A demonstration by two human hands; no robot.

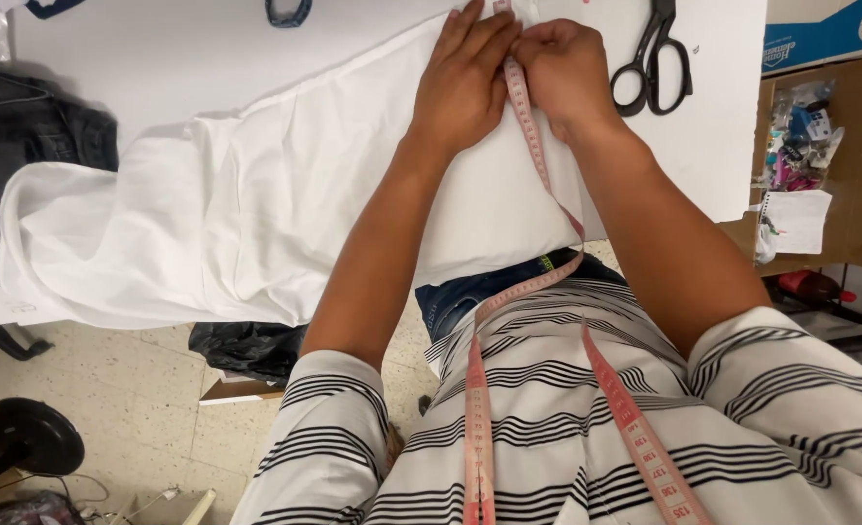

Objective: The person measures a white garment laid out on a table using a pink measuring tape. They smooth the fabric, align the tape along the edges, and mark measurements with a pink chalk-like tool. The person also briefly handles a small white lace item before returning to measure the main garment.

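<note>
A pink measuring tape runs from around the person's neck, down over a black-and-white striped shirt, and up across a white cloth to the far edge of the view. The cloth lies spread on a white counter, with its left part bunched in folds and hanging over the near edge.

The left hand lies flat on the cloth just left of the tape, palm down, fingers stretched out and close together, pressing the fabric rather than gripping anything. The right hand sits just right of the tape, touching the left hand, its fingers curled down onto the tape and pinning it against the cloth at the far end; whether they pinch it or only press it cannot be told.

Black scissors lie on the counter just right of the right hand, blades pointing far, untouched. A dark garment lies at the left end of the counter. A blue and white cardboard box stands far right above a shelf of small items. On the tiled floor near left are a black bag and a round black stand base.
</note>
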